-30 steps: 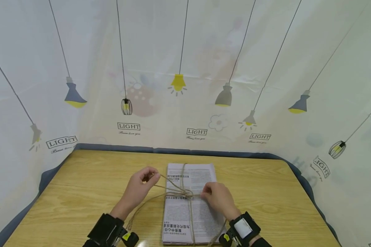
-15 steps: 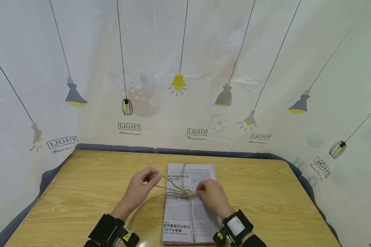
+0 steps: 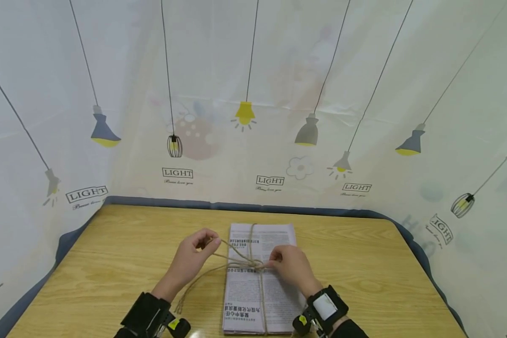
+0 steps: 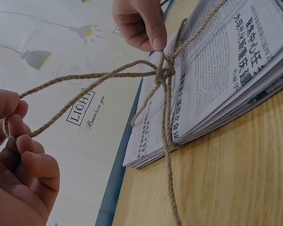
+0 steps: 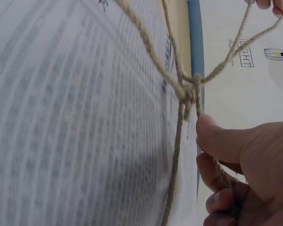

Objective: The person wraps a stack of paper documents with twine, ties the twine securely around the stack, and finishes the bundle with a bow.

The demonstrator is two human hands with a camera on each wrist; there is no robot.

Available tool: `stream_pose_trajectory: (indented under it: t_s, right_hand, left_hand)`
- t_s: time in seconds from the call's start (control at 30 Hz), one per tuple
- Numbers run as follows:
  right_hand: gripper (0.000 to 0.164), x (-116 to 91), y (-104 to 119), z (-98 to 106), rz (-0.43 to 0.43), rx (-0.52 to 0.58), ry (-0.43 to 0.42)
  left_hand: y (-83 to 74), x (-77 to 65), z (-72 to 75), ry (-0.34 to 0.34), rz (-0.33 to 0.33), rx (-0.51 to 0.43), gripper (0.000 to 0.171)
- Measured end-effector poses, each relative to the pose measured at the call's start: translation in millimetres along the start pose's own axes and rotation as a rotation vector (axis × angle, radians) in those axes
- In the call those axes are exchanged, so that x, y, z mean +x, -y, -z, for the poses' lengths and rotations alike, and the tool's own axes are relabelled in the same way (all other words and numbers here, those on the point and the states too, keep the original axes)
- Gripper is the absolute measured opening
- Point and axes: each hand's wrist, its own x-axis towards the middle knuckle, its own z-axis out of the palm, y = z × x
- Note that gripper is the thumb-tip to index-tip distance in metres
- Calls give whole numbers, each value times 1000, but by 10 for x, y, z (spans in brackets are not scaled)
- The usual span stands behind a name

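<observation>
A stack of newspapers (image 3: 241, 293) lies on the table, bound crosswise with jute twine (image 3: 262, 300). Where the strands cross on top sits a knot (image 4: 165, 70). To the left of the stack, my left hand (image 3: 190, 256) holds a loop of the twine, drawn out from the knot; the left wrist view shows the loop (image 4: 80, 96) passing round its curled fingers. Over the stack's right half, my right hand (image 3: 295, 268) pinches another strand (image 5: 198, 101) between thumb and fingers, close beside the knot. That strand runs on into the palm.
A loose twine strand (image 3: 198, 279) trails from the knot down the left side onto the wooden table (image 3: 110, 272). Behind stands a pale curtain (image 3: 219, 56) printed with lamps. A dark blue edge (image 3: 279, 207) borders the table's back. Both wrists wear black camera straps.
My right hand has moved left, closer to the knot, with its fingers now right beside it. My left hand has stayed nearly still with the loop.
</observation>
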Motion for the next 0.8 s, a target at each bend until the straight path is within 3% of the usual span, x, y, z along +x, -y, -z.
stream_pose_trajectory:
  t_s: [0.3, 0.6, 0.8]
  right_hand:
    - [8, 92, 85, -162, -32, 59, 33]
    - [19, 136, 73, -154, 20, 72, 185]
    - [11, 161, 58, -141, 13, 145, 263]
  left_hand:
    - [19, -6, 17, 14, 0, -10, 13]
    - [10, 19, -3, 25, 43, -26, 23]
    - [-24, 13, -8, 25, 57, -33, 22]
